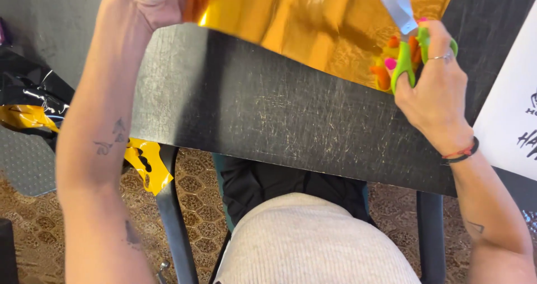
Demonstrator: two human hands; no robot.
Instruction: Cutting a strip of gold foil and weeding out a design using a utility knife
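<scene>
A shiny gold foil sheet [305,24] lies on a scratched black table [268,116] at the top of the head view. My left hand [162,1] pinches the sheet's left edge and lifts it slightly. My right hand [433,88] grips a pair of scissors [405,46] with green and orange handles, fingers through the loops. The silver blades point up and away over the right part of the foil, partly cut off by the frame's top edge.
A white printed sheet [512,110] lies at the table's right edge. Crumpled black and gold foil [33,102] hangs at the left, with a yellow scrap [146,164] below the table. Black table legs [176,222] stand on a patterned brown floor [201,178].
</scene>
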